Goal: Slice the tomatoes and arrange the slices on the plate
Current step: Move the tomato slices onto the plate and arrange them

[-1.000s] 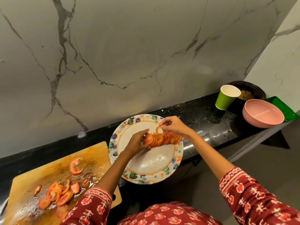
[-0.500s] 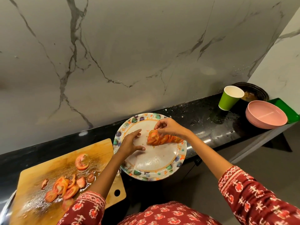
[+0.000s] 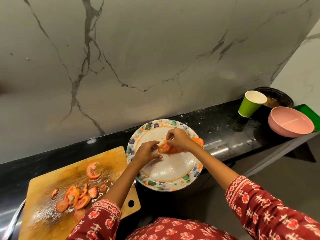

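Your right hand (image 3: 178,140) pinches a row of slices (image 3: 168,148) on the plate (image 3: 166,177), left hand (image 3: 147,151) relaxed beside; more slices (image 3: 76,198) wait on the board (image 3: 57,172).

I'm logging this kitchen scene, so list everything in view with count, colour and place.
plate: one, white with coloured leaf border, on the counter, centre
slices on plate: overlapping row, red-orange, count unclear
cutting board: one, wooden, left
slices on board: several, red, scattered
paper cup: one, green, right rear
bowls: pink, stacked, far right
dark pan: one, behind the cup
green tray: one, right edge
counter: black
left hand: fingers relaxed beside the row
right hand: fingertips on the row
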Tool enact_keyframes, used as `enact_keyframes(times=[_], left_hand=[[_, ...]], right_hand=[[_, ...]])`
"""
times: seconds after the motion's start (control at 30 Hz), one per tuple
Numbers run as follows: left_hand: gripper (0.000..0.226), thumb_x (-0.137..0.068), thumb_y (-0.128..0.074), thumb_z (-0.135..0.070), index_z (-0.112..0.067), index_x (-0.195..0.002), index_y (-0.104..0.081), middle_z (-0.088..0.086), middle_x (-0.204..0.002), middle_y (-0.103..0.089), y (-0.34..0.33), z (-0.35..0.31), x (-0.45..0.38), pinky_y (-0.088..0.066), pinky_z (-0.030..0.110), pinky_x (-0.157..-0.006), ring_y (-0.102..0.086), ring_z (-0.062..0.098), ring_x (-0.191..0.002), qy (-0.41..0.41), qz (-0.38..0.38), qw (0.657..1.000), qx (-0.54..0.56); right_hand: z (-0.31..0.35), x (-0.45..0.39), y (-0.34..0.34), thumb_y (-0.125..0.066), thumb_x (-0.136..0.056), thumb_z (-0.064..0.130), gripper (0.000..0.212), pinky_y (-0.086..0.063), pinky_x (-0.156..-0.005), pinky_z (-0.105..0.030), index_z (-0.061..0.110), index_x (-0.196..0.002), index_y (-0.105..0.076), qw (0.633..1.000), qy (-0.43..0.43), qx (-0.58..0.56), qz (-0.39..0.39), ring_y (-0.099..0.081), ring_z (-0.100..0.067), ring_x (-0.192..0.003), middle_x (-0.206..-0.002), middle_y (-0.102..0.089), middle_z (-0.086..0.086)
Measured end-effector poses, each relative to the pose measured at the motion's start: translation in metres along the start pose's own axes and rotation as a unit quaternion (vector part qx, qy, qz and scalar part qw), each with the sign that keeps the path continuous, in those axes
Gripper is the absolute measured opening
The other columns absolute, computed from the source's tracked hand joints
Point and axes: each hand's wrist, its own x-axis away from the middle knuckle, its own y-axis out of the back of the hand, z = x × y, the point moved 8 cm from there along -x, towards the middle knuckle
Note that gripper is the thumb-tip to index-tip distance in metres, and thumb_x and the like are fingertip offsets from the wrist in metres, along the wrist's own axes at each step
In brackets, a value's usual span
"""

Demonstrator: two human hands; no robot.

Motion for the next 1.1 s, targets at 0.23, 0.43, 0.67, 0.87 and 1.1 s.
enact_keyframes(times=[0.23,0.43,0.67,0.87,1.1], left_hand=[[0.074,-0.071,-0.076,-0.037,-0.016,-0.134,-0.044,0.008,-0.136,-0.048,-0.003,-0.015,-0.016,-0.039,0.031,-0.097,-0.044,0.022,-0.121,-0.022,0.004,0.997,-0.077],[0.079,-0.07,-0.078,-0.031,-0.016,-0.138,-0.04,0.009,-0.137,-0.046,-0.014,-0.028,-0.032,-0.039,0.035,-0.099,-0.045,0.025,-0.123,-0.027,0.078,0.992,-0.095],[0.071,-0.071,-0.079,-0.023,-0.012,-0.133,-0.046,0.011,-0.125,-0.057,-0.01,-0.028,-0.03,-0.046,0.027,-0.089,-0.057,0.023,-0.108,-0.027,0.034,0.997,-0.068],[0.073,-0.073,-0.077,-0.019,-0.011,-0.136,-0.042,0.012,-0.126,-0.056,-0.011,-0.031,-0.024,-0.049,0.028,-0.089,-0.059,0.022,-0.106,-0.028,0.018,0.999,-0.04],[0.076,-0.073,-0.077,-0.023,-0.015,-0.138,-0.038,0.01,-0.133,-0.049,-0.015,-0.027,-0.022,-0.047,0.03,-0.093,-0.053,0.021,-0.114,-0.01,0.032,0.998,-0.058]], right_hand=[[-0.024,0.0,0.034,-0.059,-0.083,0.002,0.017,-0.049,-0.078,-0.025,0.003,-0.097,-0.068,0.998,0.001,-0.035,-0.058,-0.059,-0.014,-0.088,-0.1,-0.067,-0.011],[-0.022,0.008,0.009,-0.072,-0.075,0.016,0.058,-0.04,-0.1,-0.033,0.016,-0.128,-0.048,0.995,0.068,0.026,0.075,-0.05,-0.011,-0.112,-0.123,-0.058,-0.003],[-0.023,0.009,-0.015,-0.073,-0.074,0.036,0.08,-0.011,-0.112,-0.05,0.026,-0.139,-0.028,0.98,0.091,0.155,0.08,-0.032,-0.02,-0.132,-0.135,-0.049,0.0],[-0.022,0.008,-0.012,-0.074,-0.074,0.034,0.08,-0.016,-0.108,-0.045,0.026,-0.139,-0.027,0.983,0.096,0.133,0.078,-0.035,-0.019,-0.128,-0.13,-0.054,0.002],[-0.028,0.014,-0.014,-0.074,-0.074,0.035,0.094,-0.004,-0.113,-0.05,0.025,-0.145,-0.014,0.978,0.095,0.161,0.092,-0.031,-0.021,-0.133,-0.134,-0.051,-0.001]])
